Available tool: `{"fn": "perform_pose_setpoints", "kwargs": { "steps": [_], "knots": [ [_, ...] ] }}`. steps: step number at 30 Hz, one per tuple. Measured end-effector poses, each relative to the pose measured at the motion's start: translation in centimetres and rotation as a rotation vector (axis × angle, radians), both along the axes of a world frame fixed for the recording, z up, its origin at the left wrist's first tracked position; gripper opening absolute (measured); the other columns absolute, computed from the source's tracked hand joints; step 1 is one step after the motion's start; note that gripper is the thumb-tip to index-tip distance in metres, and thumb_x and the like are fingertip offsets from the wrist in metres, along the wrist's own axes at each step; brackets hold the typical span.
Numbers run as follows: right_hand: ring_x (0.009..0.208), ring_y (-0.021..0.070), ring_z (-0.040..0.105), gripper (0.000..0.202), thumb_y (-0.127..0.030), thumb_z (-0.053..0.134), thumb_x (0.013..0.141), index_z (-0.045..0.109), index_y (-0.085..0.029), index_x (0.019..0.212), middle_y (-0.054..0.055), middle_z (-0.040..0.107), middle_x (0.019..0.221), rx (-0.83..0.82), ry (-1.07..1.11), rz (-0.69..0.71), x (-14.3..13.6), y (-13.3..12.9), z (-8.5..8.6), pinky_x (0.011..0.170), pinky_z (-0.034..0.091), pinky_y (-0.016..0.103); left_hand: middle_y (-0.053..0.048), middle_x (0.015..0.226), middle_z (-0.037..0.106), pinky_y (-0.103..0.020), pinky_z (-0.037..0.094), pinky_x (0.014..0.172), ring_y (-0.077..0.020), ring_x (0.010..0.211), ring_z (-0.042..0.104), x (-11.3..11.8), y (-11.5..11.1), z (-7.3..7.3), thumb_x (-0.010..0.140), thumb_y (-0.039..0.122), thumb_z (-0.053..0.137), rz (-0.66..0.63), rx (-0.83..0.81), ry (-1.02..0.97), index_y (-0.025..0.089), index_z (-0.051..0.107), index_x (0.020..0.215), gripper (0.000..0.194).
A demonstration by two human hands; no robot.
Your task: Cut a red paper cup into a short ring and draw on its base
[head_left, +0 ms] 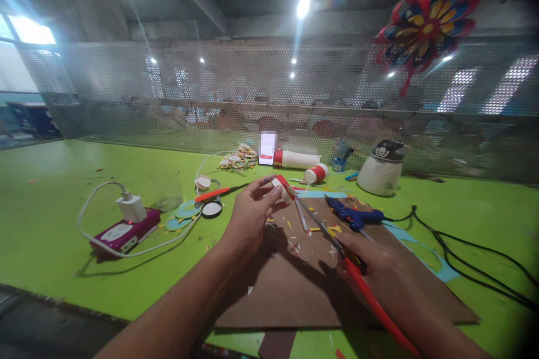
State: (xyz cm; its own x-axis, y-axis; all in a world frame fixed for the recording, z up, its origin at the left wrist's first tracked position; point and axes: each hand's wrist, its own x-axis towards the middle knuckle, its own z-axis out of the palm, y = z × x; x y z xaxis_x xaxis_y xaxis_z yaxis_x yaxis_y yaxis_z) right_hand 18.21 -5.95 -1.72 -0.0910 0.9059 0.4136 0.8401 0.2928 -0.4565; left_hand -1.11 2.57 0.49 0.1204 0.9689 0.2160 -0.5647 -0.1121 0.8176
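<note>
My left hand (248,216) pinches a small red-and-white piece (285,188), which looks like part of a paper cup, between thumb and fingers. In my right hand (379,263) is a pair of scissors (316,220) with long red handles. Their blades reach up and left, and the tips meet the edge of the piece. Both hands are above a brown cardboard sheet (252,308) strewn with small paper scraps. A blue glue gun (352,214) lies just beyond my right hand. An orange-handled cutter (213,195) lies beyond my left forearm.
Red-and-white paper cups (316,173) lie behind the cardboard, near a propped phone (266,148). At the right stand a white-and-black jug (381,168) and the glue gun's black cable (446,258). A maroon power strip (126,233) with a white charger occupies the left.
</note>
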Motion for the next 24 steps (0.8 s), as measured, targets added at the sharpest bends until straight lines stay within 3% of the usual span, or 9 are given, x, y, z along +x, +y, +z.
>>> {"fn": "perform_pose_setpoints", "kwargs": {
  "steps": [10,24],
  "knots": [
    [0.079,0.0242,0.068,0.028,-0.022,0.044,0.077,0.071,-0.023,0.086,0.005,0.076,0.089,-0.036,-0.007,0.022,-0.05,-0.22,0.3,0.071,0.052,0.033,-0.013,0.093,0.072,-0.041,0.054,0.082,-0.0209,0.078,0.069,-0.04,0.19,-0.16,0.067,0.021,0.082,0.004,-0.019,-0.015,0.01,0.066,0.099,0.037],
    [0.085,0.0282,0.071,0.036,-0.025,0.047,0.074,0.074,-0.022,0.097,0.007,0.077,0.096,-0.016,0.003,-0.004,0.2,0.35,-0.46,0.073,0.055,0.038,-0.012,0.1,0.07,-0.041,0.053,0.086,-0.0215,0.087,0.068,0.26,-0.19,-0.33,0.069,0.022,0.08,0.032,0.016,0.028,0.013,0.067,0.1,0.035]
  ]
}}
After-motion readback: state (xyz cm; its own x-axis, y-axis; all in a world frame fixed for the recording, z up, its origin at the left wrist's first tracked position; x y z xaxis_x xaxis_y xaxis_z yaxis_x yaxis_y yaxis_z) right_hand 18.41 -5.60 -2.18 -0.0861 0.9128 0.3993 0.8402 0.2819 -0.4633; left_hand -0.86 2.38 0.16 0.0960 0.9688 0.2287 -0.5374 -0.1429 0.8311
